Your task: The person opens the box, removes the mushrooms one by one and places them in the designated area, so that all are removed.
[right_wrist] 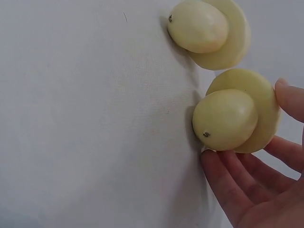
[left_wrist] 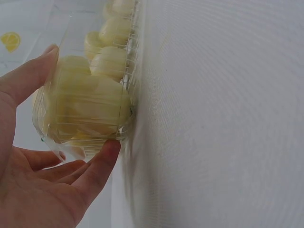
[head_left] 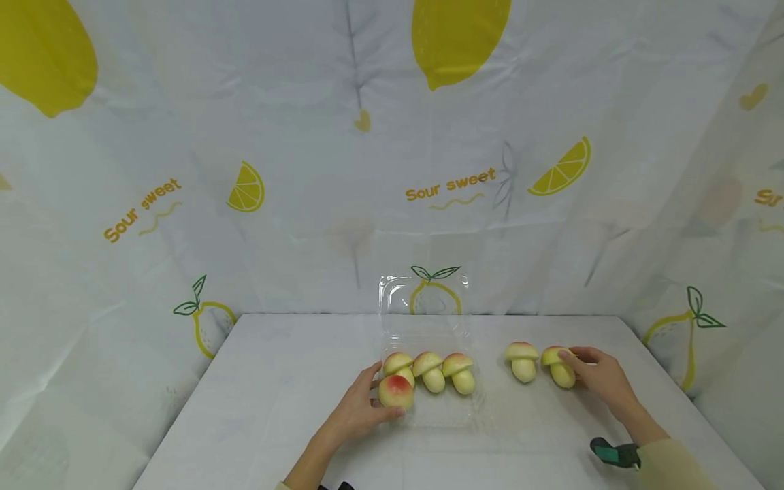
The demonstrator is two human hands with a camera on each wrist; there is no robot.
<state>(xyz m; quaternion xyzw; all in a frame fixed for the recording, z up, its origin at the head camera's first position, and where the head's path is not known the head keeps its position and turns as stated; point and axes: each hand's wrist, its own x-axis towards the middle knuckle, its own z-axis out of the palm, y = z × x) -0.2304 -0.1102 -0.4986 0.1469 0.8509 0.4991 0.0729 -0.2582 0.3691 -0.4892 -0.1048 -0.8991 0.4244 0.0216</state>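
Lemon-print backdrop (head_left: 306, 204), white worktop (head_left: 275, 408), and looks like four pieces (head_left: 428, 365) are done, sitting in the open clear box (head_left: 437, 412) the left grip (head_left: 360, 406) is clamped on, with two still out: one mushroom (head_left: 560, 374) pinched in the right grip (head_left: 603, 381), a second mushroom (head_left: 523, 365) just left of it.

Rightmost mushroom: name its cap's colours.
The cap is yellow with a reddish top, clearest in the head view.
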